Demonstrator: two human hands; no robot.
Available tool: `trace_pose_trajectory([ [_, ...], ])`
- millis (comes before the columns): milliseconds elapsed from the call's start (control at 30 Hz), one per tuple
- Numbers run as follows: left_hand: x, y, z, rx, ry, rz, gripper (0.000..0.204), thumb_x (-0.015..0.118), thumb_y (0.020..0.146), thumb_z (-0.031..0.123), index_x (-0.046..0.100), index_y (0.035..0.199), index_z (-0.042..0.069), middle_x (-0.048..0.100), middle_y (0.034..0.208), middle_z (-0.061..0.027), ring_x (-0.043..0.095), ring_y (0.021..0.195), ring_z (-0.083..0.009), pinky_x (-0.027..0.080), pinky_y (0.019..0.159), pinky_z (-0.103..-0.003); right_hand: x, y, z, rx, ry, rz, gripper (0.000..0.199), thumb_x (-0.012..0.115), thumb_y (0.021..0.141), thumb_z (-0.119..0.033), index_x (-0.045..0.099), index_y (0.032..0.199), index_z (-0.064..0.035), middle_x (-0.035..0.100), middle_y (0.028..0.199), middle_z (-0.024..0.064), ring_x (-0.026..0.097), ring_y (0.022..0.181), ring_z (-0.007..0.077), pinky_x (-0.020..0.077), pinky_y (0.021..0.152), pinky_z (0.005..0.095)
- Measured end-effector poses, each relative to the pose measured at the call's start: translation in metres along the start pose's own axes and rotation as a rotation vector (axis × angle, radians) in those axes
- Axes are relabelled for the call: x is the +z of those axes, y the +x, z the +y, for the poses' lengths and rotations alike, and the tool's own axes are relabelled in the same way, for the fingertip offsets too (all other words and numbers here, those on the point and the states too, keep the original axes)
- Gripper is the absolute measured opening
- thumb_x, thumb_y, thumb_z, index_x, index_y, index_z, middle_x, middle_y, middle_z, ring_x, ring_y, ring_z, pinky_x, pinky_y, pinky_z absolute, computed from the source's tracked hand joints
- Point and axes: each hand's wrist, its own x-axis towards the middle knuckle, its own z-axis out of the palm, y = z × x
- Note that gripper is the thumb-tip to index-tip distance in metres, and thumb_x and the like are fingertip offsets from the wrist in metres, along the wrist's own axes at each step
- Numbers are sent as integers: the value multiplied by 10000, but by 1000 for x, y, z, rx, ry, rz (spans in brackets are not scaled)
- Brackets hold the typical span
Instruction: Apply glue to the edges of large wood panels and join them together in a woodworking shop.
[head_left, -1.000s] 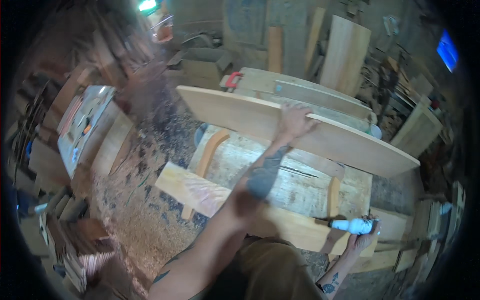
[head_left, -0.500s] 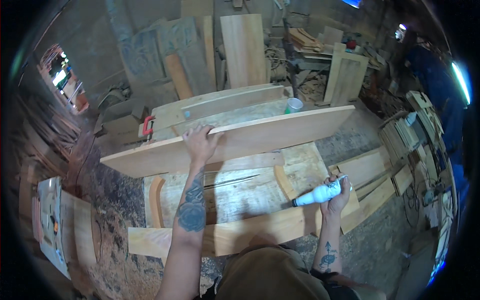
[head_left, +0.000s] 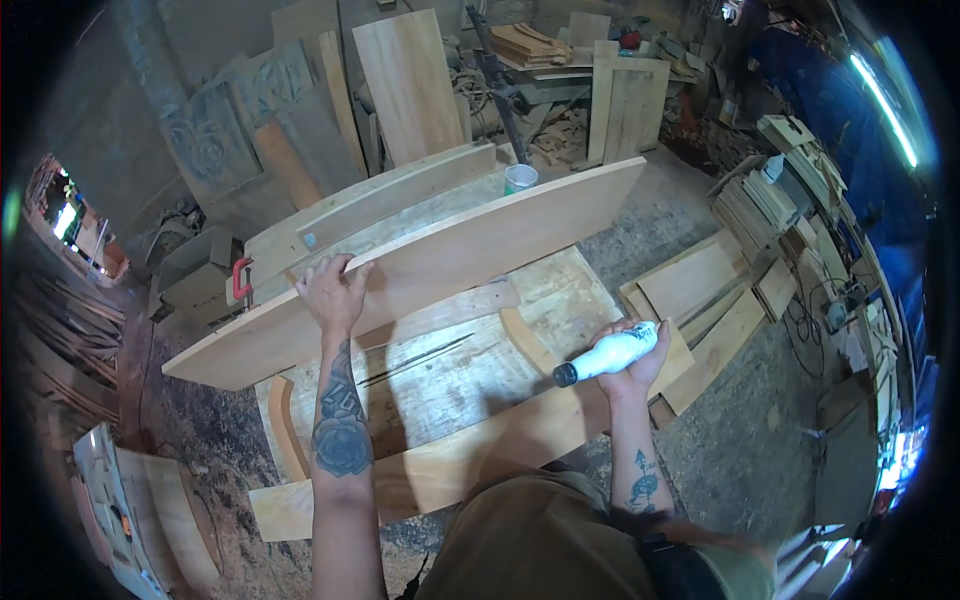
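Steadying a long curved board (head_left: pixel 470 250) across the workbench (head_left: pixel 440 370), the left hand (head_left: pixel 333 292) is laid flat on its upper edge, fingers spread. A white glue bottle (head_left: pixel 610 352) is clasped in the right hand (head_left: pixel 632 362), fingers wrapped tight, nozzle aimed left. Gluing appears to be prepared; next, the nozzle would need guiding along the joint.

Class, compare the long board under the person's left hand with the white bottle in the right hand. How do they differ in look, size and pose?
The long board is pale, flat wood; the white bottle is round with a dark tip. The board spans the whole workbench; the bottle fits in one hand. The left hand only presses on the board's far edge, while the right hand wraps around the bottle, lifted and tipped sideways. Both are held by the same person.
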Motion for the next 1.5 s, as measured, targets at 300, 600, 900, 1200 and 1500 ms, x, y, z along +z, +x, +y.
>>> trace_pose_trajectory([
  [300, -1, 0, 2, -10, -6, -20, 449, 716, 838, 595, 742, 973, 168, 654, 870, -13, 567, 887, -254, 336, 896, -430, 4, -1, -6, -15, -14, -90, 528, 605, 916, -594, 595, 830, -73, 584, 737, 52, 576, 703, 214, 525, 714, 383],
  [600, -1, 3, 1, -5, 3, -10, 446, 720, 835, 587, 737, 968, 161, 648, 863, -19, 579, 911, -268, 337, 907, -449, 158, -34, -28, -1035, -1119, -545, 432, 630, 931, -440, 562, 1112, -53, 637, 981, 105, 629, 899, 230, 539, 847, 389],
  [900, 9, -12, -14, 1, 21, 31, 446, 719, 817, 581, 751, 988, 170, 700, 1010, -70, 598, 1027, -307, 333, 1001, -498, 174, 6, 29, -1048, -1011, -592, 371, 721, 838, -247, 604, 1114, -27, 653, 1042, 121, 628, 941, 195, 511, 855, 335],
  [1200, -14, -10, -2, -34, -67, -11, 401, 737, 823, 545, 738, 983, 177, 660, 925, -46, 580, 982, -269, 325, 991, -490, 189, 43, 93, -725, -787, -760, 209, 663, 938, -143, 580, 1067, -2, 634, 873, 82, 634, 806, 174, 510, 765, 307],
  [1500, -15, -13, 6, -28, -84, -26, 413, 728, 826, 562, 733, 978, 178, 655, 959, -31, 566, 987, -264, 316, 999, -493, 206, 128, 116, -724, -889, -698, 182, 728, 930, -183, 625, 972, -40, 637, 811, 18, 609, 705, 112, 489, 666, 270],
])
